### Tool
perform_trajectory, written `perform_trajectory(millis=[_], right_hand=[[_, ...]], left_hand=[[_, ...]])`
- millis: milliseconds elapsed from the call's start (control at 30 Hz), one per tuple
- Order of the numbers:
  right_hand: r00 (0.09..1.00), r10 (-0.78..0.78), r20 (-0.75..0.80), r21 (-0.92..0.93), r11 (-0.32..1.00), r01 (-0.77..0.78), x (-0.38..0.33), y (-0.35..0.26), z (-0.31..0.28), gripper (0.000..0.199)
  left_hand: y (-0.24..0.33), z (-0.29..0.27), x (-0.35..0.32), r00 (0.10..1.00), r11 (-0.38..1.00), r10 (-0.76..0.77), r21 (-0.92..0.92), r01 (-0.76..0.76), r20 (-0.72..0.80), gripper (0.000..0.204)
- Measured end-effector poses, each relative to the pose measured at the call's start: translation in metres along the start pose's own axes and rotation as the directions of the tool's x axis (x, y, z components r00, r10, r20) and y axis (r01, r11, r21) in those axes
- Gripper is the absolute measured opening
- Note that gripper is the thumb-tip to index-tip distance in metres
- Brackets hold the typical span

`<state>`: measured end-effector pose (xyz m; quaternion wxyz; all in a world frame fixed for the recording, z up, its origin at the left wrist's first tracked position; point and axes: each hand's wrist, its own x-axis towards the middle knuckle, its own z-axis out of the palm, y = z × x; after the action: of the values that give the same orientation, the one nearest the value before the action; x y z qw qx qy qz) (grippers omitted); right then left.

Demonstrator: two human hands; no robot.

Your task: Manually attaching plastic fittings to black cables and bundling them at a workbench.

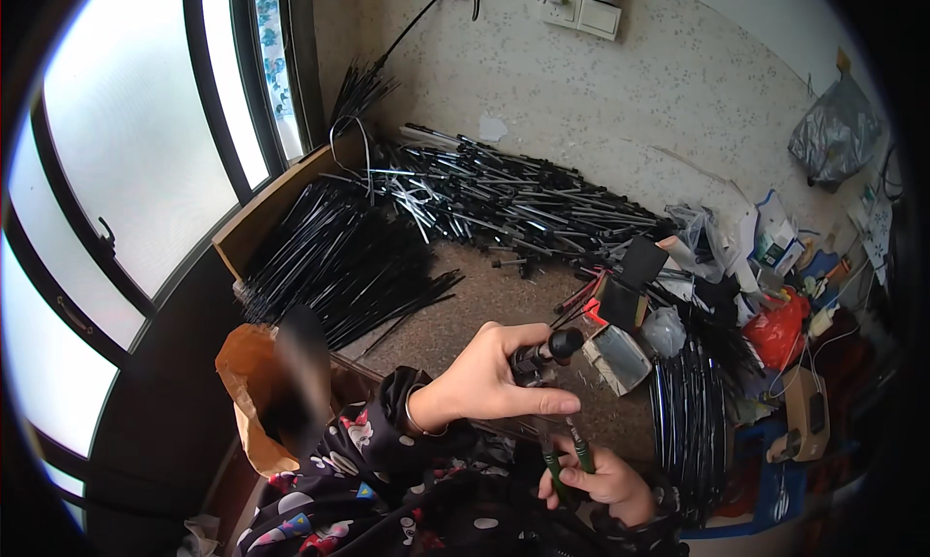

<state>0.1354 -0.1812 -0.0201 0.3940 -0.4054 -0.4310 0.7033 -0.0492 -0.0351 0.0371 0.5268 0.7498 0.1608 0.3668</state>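
My left hand (480,378) is closed around a short black cylindrical piece (533,363) with a rounded knob at its end. I cannot make out exactly what this piece is. Just below and to the right, my right hand (605,489) grips a pair of pliers (581,446) by its green handles. The pliers point up toward my left thumb, and their jaws are hard to see there. Both hands are above the near edge of the brown speckled tabletop (484,291).
Thin black rods (339,237) lie heaped at the left by a wooden board (262,218); more rods (523,194) are piled along the wall. At right are a small open box (620,358), a rod bundle (688,412) and a red bag (775,329). A brown paper bag (247,402) stands near left.
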Motion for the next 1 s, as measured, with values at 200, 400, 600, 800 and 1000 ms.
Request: perform_trajectory(millis=[200,400,600,800,1000], right_hand=[[0.996,-0.076,-0.047,-0.066,0.995,0.072,0.007,0.043,0.016,0.012],[0.823,-0.474,-0.313,-0.603,0.769,0.213,0.018,0.033,0.019,0.013],[0.741,-0.574,-0.35,-0.744,0.651,0.153,0.009,0.03,0.025,0.014],[0.826,-0.43,-0.363,-0.676,0.732,0.084,0.002,0.013,-0.017,0.018],[0.637,-0.656,-0.404,-0.908,0.202,-0.368,0.017,0.066,-0.094,0.033]], left_hand=[[-0.001,0.024,-0.005,0.988,0.963,-0.097,-0.26,0.064,-0.119,0.038],[0.003,0.019,-0.006,0.985,0.991,-0.067,-0.127,0.046,-0.161,0.034],[-0.005,0.026,-0.008,0.972,0.997,0.071,0.021,-0.068,-0.225,0.03],[0.003,0.023,-0.003,0.982,0.973,0.001,-0.225,-0.043,-0.187,0.03],[-0.004,0.019,-0.007,0.975,0.878,-0.219,-0.443,0.183,-0.032,0.026]])
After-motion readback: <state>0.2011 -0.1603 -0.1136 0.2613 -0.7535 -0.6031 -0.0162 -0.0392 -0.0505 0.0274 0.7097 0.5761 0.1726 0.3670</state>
